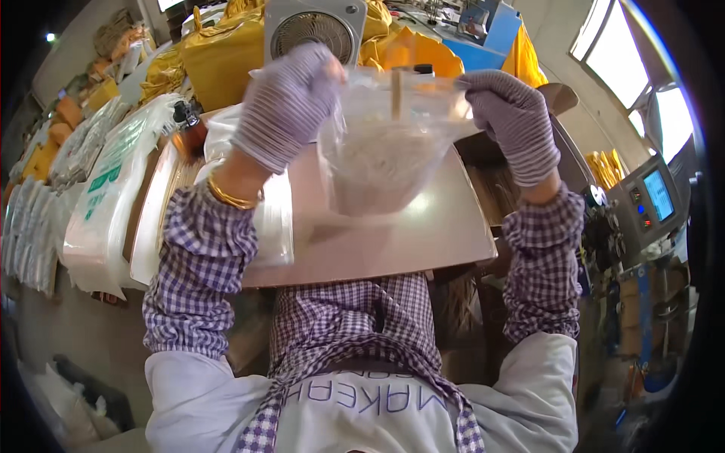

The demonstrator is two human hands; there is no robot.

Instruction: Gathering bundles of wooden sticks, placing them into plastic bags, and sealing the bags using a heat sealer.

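A clear plastic bag [385,162] hangs over the board in front of me, blurred by motion. Something pale shows inside or through it, too smeared to make out. My left hand [291,106], in a striped grey glove, is closed on the bag's upper left edge. Its upper right corner is pinched by my right hand [515,121], gloved the same way. The bag's mouth is stretched wide between the two hands. Beneath it lies a smooth pinkish-brown board [370,257]. Flat clear plastic bags [273,219] rest on the board below my left wrist.
A grey box fan [313,34] stands beyond the board, with yellow sacks [226,64] around it. Long plastic sheets with green print [113,196] drape at the left. At the right are a dark open compartment [487,174] and a control box with a blue screen [646,200].
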